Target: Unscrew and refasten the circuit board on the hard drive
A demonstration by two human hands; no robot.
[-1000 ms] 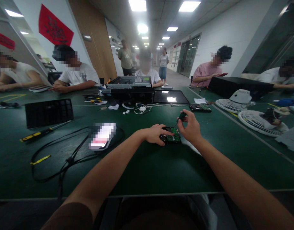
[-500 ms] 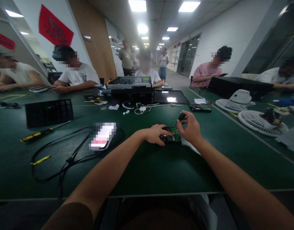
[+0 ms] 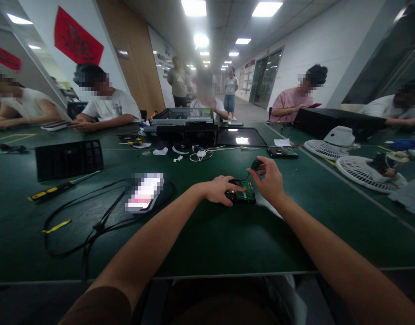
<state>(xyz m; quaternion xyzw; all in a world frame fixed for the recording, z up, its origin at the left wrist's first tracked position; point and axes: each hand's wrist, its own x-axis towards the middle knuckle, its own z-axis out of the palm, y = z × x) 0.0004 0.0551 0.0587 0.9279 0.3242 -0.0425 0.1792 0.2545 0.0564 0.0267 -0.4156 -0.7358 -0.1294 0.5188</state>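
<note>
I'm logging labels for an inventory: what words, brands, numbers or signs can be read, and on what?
No text can be read.
Large red poster: dark characters, too blurred.
Small red poster: dark marks, too blurred.
Far white wall: lettering, too small.
Printed white shirt: too small.
Phone: screen pixelated.
Circuit board: any markings too small.

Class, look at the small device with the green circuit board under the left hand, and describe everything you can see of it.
The device is a small, roughly rectangular black unit, apparently metal-cased, lying flat on the green table. Its board side faces up, with small components too blurred to identify. The left hand covers part of its left side, one finger reaching over the board. The right hand holds a dark-handled screwdriver, its tip at or near the far edge; contact is unclear.
</note>
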